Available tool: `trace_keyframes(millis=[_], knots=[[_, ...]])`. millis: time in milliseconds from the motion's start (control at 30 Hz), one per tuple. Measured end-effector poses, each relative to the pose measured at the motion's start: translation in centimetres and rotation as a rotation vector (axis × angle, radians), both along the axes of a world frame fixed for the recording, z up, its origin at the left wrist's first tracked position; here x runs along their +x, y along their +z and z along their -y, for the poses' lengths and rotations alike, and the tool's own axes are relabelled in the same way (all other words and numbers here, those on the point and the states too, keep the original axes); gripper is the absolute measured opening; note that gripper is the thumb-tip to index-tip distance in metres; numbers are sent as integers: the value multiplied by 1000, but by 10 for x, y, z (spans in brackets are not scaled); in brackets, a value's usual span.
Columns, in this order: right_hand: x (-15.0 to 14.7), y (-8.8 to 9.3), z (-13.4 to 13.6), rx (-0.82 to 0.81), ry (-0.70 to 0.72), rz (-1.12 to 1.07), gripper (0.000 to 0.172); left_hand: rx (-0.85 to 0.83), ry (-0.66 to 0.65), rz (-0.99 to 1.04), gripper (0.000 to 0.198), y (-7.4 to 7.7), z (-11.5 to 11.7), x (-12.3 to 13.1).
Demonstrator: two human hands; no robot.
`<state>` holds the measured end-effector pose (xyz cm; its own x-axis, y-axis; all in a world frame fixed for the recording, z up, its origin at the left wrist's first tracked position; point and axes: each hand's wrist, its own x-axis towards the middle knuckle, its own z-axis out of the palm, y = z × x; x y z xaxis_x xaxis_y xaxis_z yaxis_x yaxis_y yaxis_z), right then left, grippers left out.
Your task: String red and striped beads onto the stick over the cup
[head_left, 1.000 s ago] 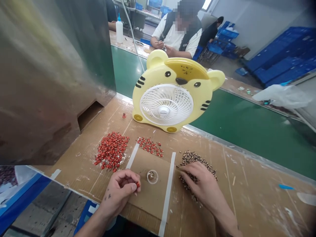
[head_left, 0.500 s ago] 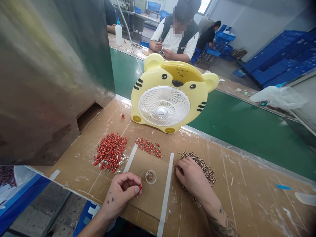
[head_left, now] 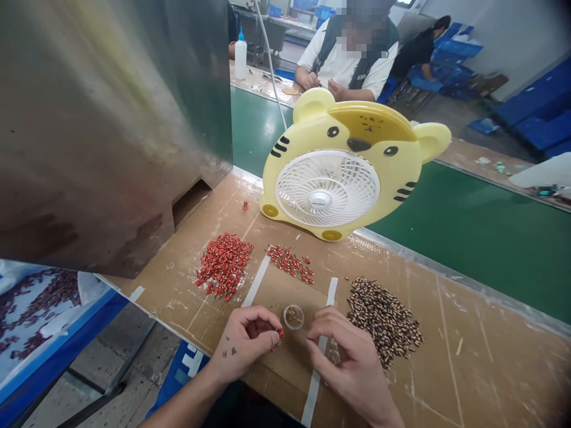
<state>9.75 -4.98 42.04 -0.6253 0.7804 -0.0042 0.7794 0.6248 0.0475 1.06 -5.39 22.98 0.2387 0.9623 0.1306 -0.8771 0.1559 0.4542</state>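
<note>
While the left hand [head_left: 243, 348] pinches a red piece [head_left: 281, 333], open cardboard [head_left: 294, 353] separates it from the right hand [head_left: 352, 362], hold unclear.

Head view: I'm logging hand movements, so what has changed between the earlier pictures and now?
The right hand has left the dark-and-tan pile, moving left toward the left hand; whether it carries a piece is too small to tell. The view has turned left. Unchanged: the left hand's pinched red piece, the clear cup, the red pile and the fan.
</note>
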Motion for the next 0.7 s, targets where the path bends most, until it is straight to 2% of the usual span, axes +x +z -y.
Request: trace_keyframes(millis=[100,200,400,600,700], knots=[[-11,-5,1,-28,86,-73,18,19,24,2,28,2,1,-2],[-16,-10,2,-42,127,-108,18,32,38,63,26,2,1,-1],[-15,-21,4,-15,69,-89,21,41,24,121,24,2,0,-3],[-17,-26,3,-29,97,-89,25,64,79,88,23,2,0,-4],[-17,-26,3,-28,97,-82,26,53,60,105,21,1,0,-3]])
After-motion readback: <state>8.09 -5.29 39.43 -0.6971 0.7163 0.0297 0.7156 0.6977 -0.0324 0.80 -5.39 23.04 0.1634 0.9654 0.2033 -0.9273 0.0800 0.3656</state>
